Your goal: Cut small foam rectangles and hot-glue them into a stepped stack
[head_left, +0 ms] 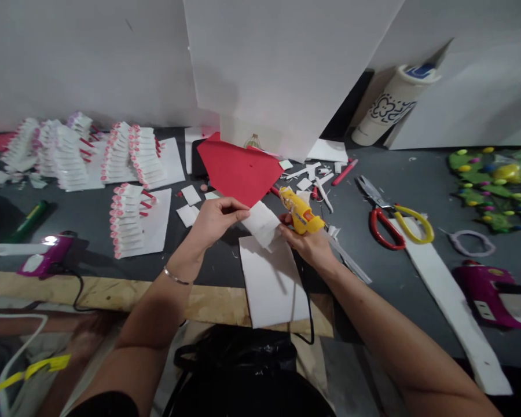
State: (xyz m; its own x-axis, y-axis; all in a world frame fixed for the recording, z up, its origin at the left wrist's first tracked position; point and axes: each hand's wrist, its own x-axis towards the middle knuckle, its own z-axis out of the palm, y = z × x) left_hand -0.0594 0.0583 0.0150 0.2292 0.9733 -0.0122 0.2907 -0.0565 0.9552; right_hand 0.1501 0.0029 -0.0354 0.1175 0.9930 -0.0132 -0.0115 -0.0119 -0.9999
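My left hand (212,225) pinches the left corner of a small white card piece (261,223) between thumb and fingers. My right hand (310,248) is closed around a yellow hot glue gun (303,213), and its fingertips also touch the right edge of the white piece. Below the piece, a larger white board (272,284) lies over the table's front edge, with part of it in shadow. Just beyond both hands is a red sheet (238,172).
White scraps (304,184) lie beyond the glue gun. To the right are red-and-yellow-handled scissors (388,214), a white strip (451,301) and a magenta device (490,289). On the left, rows of white pieces with pink ends (128,220) and a green marker (30,220) lie about.
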